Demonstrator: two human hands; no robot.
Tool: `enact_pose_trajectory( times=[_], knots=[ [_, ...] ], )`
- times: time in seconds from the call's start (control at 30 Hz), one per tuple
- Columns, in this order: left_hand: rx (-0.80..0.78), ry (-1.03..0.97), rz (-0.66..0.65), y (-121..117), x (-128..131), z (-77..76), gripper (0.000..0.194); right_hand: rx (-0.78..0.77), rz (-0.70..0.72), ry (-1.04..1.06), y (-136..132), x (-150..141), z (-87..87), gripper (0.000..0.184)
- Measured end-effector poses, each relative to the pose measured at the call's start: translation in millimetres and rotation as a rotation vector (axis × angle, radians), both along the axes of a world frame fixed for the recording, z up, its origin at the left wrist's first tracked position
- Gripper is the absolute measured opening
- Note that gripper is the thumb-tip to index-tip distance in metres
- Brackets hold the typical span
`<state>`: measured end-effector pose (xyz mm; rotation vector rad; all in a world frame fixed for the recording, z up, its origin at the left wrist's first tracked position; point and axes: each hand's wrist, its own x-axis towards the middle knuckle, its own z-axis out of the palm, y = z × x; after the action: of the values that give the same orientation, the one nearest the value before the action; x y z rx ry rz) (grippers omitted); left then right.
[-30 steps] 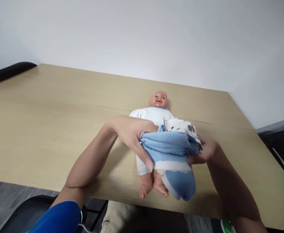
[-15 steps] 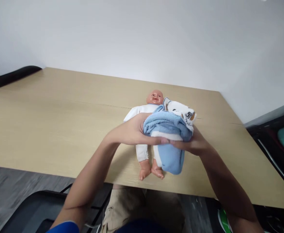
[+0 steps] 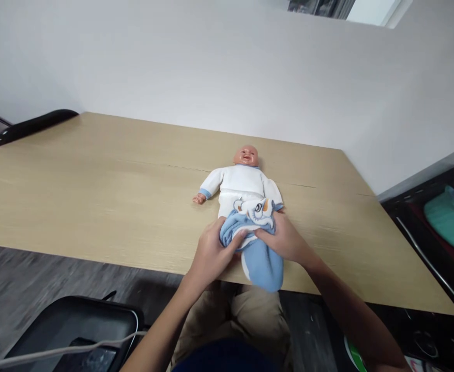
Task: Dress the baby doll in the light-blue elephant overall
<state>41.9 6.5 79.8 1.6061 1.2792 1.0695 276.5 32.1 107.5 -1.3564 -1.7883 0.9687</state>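
Gripping a bunched blue-and-white garment (image 3: 265, 266) with the left hand (image 3: 213, 251) at one side and the right hand (image 3: 288, 239) at the other; pressing both thumbs on top; holding it over the legs of a doll (image 3: 242, 179), near the front edge of a wooden table (image 3: 134, 181); looking past it to the doll's white-clad chest and upturned head, then to a pale wall (image 3: 172, 67), and down left to a black chair (image 3: 83, 320).
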Motion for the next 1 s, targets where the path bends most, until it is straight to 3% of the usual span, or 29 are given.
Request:
enact_pose_trajectory(
  times=[0.17,0.33,0.6,0.73,0.87,1.0],
  knots=[
    [-0.042,0.203,0.021,-4.4,-14.6,-24.8,0.022,-0.007,0.042,-0.187,-5.8,-11.8,-28.6,0.016],
    [-0.113,0.243,0.041,8.6,-13.0,-44.8,0.022,0.004,0.021,-0.303,1.1,-18.4,-47.6,0.018],
    [-0.116,0.16,0.056,34.8,-6.1,-44.1,0.026,0.116,0.01,-0.161,24.4,-14.0,-73.3,0.017],
    [-0.124,0.124,0.044,40.4,-7.4,-38.6,0.03,0.112,-0.023,-0.121,32.2,-10.2,-64.2,0.014],
    [-0.119,0.088,0.027,33.0,-15.6,-25.8,0.023,0.099,-0.016,-0.106,23.8,-10.4,-32.7,0.011],
    [-0.189,0.087,0.002,16.4,-27.5,-15.1,0.029,0.042,0.041,-0.204,10.9,-17.2,-8.8,0.016]
  ],
)
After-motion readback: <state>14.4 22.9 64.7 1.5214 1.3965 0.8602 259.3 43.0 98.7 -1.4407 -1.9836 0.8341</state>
